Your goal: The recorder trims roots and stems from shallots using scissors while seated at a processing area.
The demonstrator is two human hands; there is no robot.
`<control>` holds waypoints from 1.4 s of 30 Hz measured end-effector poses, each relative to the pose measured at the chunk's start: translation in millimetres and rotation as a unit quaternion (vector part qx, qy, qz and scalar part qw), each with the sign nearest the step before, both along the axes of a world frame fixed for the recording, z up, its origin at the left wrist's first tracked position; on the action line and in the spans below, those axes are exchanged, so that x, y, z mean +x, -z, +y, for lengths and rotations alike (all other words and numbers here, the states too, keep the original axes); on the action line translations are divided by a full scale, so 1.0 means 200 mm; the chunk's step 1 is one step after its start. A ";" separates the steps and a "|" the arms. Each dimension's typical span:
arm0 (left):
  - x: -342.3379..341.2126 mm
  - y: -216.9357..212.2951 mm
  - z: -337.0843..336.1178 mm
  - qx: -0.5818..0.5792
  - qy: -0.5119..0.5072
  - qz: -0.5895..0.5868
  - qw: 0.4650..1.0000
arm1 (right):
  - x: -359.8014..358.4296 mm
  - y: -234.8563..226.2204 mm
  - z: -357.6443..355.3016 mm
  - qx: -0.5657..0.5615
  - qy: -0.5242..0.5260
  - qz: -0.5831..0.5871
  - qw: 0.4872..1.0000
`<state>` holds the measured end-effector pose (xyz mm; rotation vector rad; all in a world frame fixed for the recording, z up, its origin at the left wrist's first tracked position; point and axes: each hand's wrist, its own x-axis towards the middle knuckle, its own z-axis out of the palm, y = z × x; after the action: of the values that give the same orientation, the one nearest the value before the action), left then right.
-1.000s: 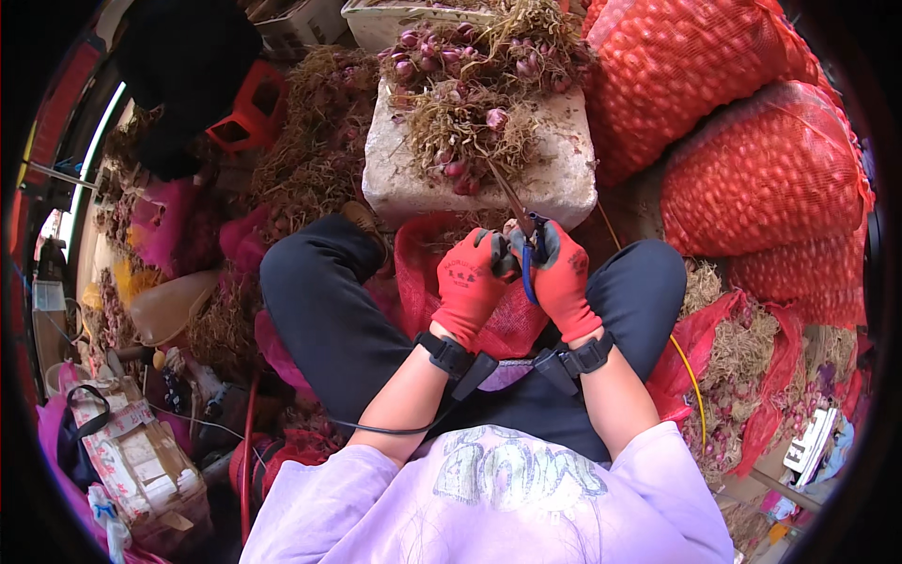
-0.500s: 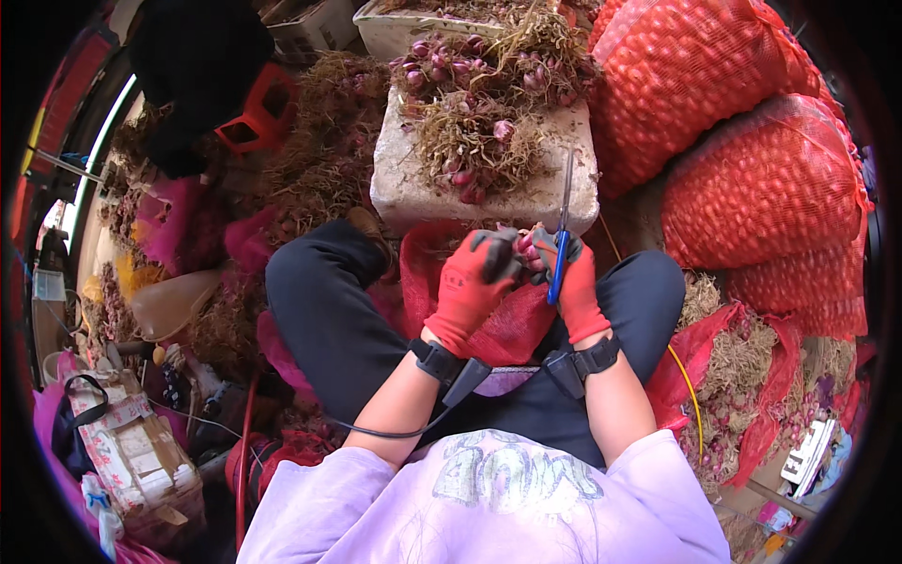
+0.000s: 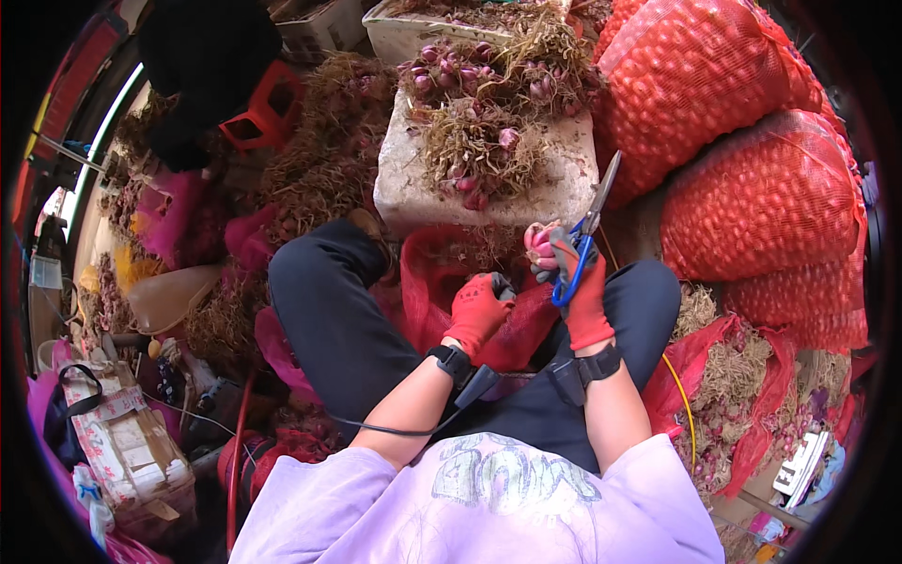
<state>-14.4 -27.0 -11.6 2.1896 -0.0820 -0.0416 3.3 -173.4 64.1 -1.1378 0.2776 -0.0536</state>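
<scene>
Both my hands wear red gloves. My right hand (image 3: 581, 287) grips blue-handled scissors (image 3: 587, 226) with the blades pointing up and away, and its fingers also pinch a pinkish shallot bulb (image 3: 539, 246). My left hand (image 3: 479, 310) hangs lower between my knees over a red mesh bag (image 3: 442, 273), fingers curled; I cannot tell if it holds anything. In front of my knees a white foam box (image 3: 413, 193) carries a heap of shallots with dry roots (image 3: 479, 141).
Two stuffed red mesh sacks (image 3: 752, 188) stand at the right. Dry root trimmings (image 3: 319, 160) pile up at the left by a red stool (image 3: 258, 117). A cardboard box (image 3: 132, 451) lies at lower left. A cable runs from my left wrist.
My hands have parted: the left one dropped toward the red bag, the right one lifted to the right with the scissors and the bulb.
</scene>
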 end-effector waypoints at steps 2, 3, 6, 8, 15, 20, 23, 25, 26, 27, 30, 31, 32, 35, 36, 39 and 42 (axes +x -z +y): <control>0.02 0.03 0.01 -0.060 0.002 -0.012 0.998 | 0.02 0.01 -0.02 0.071 -0.044 0.015 0.996; 0.05 -0.01 0.01 -0.062 0.006 -0.012 0.998 | 0.01 0.00 -0.03 0.069 -0.040 0.015 0.997; 0.09 -0.29 0.06 -0.457 -0.030 0.212 0.863 | -0.01 0.00 -0.05 0.061 -0.034 0.024 0.997; 0.08 -0.27 0.03 -0.346 0.008 0.105 0.932 | 0.00 0.03 -0.03 0.013 -0.012 0.029 0.999; 0.06 -0.28 0.03 -0.106 0.014 0.044 0.993 | -0.03 0.04 0.06 -0.241 -0.021 -0.078 0.967; 0.08 -0.13 0.06 -0.116 0.059 0.150 0.980 | 0.00 -0.05 -0.01 0.138 -0.140 0.005 0.980; 0.09 -0.09 0.03 -0.406 0.035 0.216 0.887 | 0.02 0.02 -0.11 0.290 -0.143 0.064 0.944; 0.12 -0.21 0.03 -0.540 0.066 0.260 0.797 | 0.01 0.02 -0.12 0.317 -0.156 0.107 0.929; 0.11 -0.31 0.02 -0.555 0.065 0.259 0.788 | -0.01 -0.01 -0.12 0.248 -0.169 0.123 0.946; 0.11 -0.39 0.02 -0.570 0.063 0.255 0.779 | -0.02 -0.01 -0.09 0.248 -0.173 0.123 0.945; 0.09 -0.29 0.05 -0.524 0.083 0.260 0.807 | -0.02 0.09 0.00 -0.044 -0.114 0.091 0.988; 0.07 -0.25 0.08 -0.512 0.091 0.206 0.829 | -0.02 0.09 0.02 -0.040 -0.130 0.088 0.987; 0.08 -0.20 0.07 -0.510 0.061 0.131 0.848 | -0.03 0.09 0.03 -0.216 -0.111 0.029 0.970; 0.08 -0.56 0.22 -0.473 -0.009 -0.067 0.879 | -0.05 0.04 0.01 -0.254 -0.082 0.012 0.964; 0.08 -0.64 0.35 -0.424 -0.062 -0.120 0.895 | -0.06 0.03 -0.02 -0.237 -0.083 0.025 0.968; 0.08 -0.73 0.80 -0.351 -0.180 -0.250 0.885 | -0.05 0.02 -0.11 -0.109 -0.059 0.053 0.991; -0.04 -0.43 1.29 -0.391 -0.288 -0.135 0.863 | -0.02 0.04 -0.08 -0.073 -0.079 0.072 0.992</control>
<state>-21.5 231.5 73.7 1.3148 0.3483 0.5480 -1.1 -188.7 55.6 -1.3078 0.3135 0.1511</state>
